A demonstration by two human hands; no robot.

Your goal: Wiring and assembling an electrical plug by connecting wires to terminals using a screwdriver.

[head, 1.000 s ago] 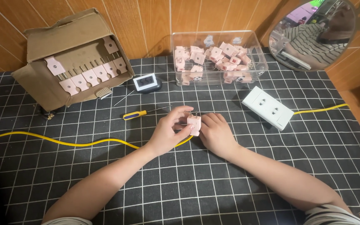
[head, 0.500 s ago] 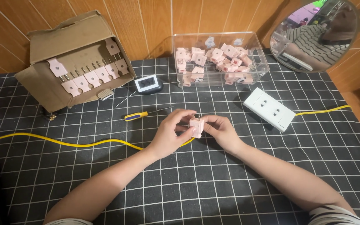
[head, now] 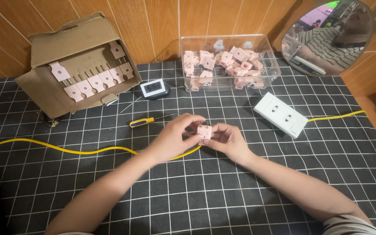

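Pink plug — still between both hands

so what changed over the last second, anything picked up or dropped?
Little. Both hands still pinch the small pink plug; the left hand and right hand shifted their fingers on it and turned it slightly, in about the same spot. Nothing let go. The yellow cable, screwdriver, white socket strip, cardboard box and clear bin did not move.
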